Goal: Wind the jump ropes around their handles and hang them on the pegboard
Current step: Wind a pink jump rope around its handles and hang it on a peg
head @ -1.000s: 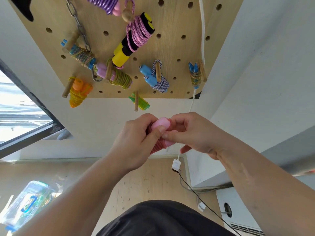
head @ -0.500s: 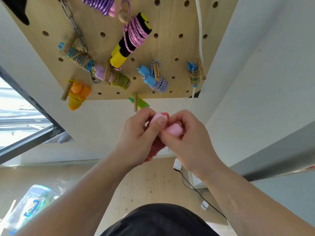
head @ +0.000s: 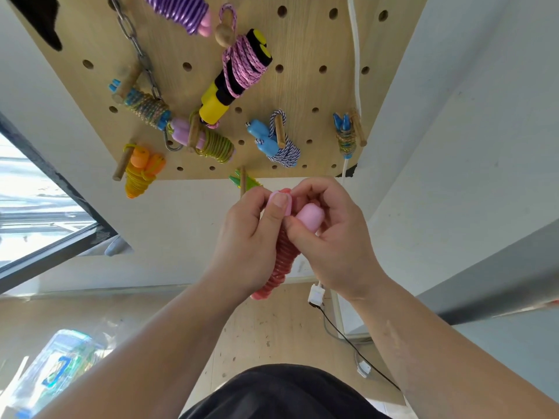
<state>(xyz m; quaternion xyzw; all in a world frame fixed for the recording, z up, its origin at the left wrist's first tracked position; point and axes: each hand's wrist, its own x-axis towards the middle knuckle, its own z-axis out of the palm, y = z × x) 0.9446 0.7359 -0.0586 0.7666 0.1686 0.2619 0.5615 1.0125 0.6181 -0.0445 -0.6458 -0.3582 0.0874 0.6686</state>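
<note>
The bare left forearm (head: 145,343) and right forearm (head: 438,343) extend forward, converging. The left hand (head: 242,237) grips a red coiled jump rope with pink plastic handles (head: 282,258), thumb on top; the right hand (head: 335,237) curls round one handle end.

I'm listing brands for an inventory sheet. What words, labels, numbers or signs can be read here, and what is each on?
No text reads clearly anywhere.
Clear plastic package, lower left: blue and green print, too blurred to read.
White plug: no marking legible.
Hung jump ropes, pegboard, and the pink-handled jump rope in the left hand and right hand: no lettering shows.
</note>
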